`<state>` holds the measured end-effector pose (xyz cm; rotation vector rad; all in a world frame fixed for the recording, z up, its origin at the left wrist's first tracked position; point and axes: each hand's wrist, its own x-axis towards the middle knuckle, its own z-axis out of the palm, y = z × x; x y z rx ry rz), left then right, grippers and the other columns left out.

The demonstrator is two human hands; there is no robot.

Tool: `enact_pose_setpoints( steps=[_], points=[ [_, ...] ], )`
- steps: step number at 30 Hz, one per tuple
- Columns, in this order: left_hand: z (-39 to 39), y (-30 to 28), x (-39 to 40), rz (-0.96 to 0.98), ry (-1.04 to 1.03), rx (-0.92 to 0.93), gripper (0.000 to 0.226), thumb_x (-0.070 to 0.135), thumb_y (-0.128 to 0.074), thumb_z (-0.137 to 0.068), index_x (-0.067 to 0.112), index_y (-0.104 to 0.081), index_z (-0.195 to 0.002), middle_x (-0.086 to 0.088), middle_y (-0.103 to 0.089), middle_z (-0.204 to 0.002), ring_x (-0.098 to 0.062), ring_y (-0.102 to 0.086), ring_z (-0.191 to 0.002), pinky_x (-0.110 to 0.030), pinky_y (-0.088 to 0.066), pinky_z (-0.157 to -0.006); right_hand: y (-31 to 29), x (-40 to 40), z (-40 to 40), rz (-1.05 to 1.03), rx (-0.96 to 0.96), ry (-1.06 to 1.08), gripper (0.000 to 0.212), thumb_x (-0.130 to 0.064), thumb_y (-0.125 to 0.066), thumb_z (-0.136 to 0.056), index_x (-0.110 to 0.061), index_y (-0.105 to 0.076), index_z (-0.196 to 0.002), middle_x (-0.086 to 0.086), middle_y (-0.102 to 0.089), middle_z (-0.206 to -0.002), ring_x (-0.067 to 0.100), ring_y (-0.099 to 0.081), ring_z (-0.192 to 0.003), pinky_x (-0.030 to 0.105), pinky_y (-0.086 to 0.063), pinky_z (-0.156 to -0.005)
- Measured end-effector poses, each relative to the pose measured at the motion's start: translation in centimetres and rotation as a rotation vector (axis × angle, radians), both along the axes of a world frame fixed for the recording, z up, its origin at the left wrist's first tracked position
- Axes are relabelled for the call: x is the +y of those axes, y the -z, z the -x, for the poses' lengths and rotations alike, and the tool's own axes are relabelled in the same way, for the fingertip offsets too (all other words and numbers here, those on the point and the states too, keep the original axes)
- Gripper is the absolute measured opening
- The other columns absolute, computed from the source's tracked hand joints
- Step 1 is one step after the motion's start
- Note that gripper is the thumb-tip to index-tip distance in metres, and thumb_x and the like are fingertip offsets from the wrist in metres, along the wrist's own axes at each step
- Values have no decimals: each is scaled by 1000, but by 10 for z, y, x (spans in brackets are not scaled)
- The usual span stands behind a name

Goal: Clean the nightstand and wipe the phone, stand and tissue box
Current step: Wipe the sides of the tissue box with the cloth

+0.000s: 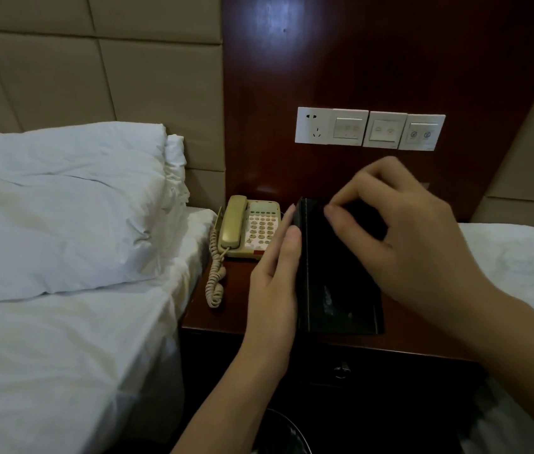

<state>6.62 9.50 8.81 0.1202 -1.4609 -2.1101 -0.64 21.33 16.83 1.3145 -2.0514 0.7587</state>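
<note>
On the desk, just right of the phone, our left grip lies flat against the black tissue box while our right grip pinches at its top; the box looks stiff, light, best taken by its sides.

We see a glossy dark wood nightstand and matching polished wall panel at twelve o'clock. The black tissue box looks like smooth stitched leather, the phone matt cream plastic, the pillow at nine o'clock creased white cloth.
</note>
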Motion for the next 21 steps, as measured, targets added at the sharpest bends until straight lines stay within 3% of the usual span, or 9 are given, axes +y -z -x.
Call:
enact_pose_setpoints(
  steps=[4,7,11,14,17,19,21],
  points=[
    [2,-1,-6,29,2,8,61,57,-59,-88,32,-59,-143,-1,-68,-136,-20,-65,-127,-51,-47,-112,26,16,-28,-163,3,-129,17,-44,-50,-95,-31,-62,-95,-13,-48,-104,1,-51,-82,22,-49,-62],
    [4,0,-8,73,37,24,66,62,-62,-87,37,-54,-147,5,-62,-145,-15,-58,-135,-48,-42,-117,29,19,-25,-122,-54,-115,20,-47,-48,-96,-32,-62,-96,-17,-47,-104,1,-53,-84,22,-49,-63],
    [4,12,-6,217,78,58,69,56,-52,-97,42,-27,-160,18,-40,-161,-1,-39,-147,-40,-30,-124,26,10,-15,4,-129,-60,18,-46,-49,-98,-32,-60,-96,-17,-46,-103,2,-54,-88,14,-44,-67],
    [1,26,3,360,76,60,66,60,-40,-103,52,-7,-159,27,-20,-166,8,-23,-150,-25,-28,-124,25,8,-9,67,-202,-34,14,-43,-51,-95,-33,-61,-97,-19,-47,-101,-3,-53,-94,6,-41,-75],
    [2,27,7,366,58,64,65,55,-35,-101,50,-4,-158,34,-14,-163,19,-20,-146,-6,-29,-113,33,8,-16,108,-198,-1,16,-41,-51,-97,-30,-63,-97,-19,-46,-100,-4,-53,-95,5,-40,-79],
    [8,27,5,345,31,99,62,50,-35,-105,45,-8,-160,28,-16,-166,14,-19,-149,-13,-26,-119,41,11,-24,77,-162,-8,16,-41,-51,-98,-30,-63,-97,-19,-46,-101,-3,-54,-92,6,-41,-78],
    [13,29,3,300,55,129,64,51,-45,-106,48,-14,-161,20,-19,-169,0,-19,-155,-36,-22,-128,44,18,-25,49,-148,-25,19,-43,-50,-95,-29,-64,-96,-19,-46,-100,-1,-54,-88,6,-41,-75]
  ],
)
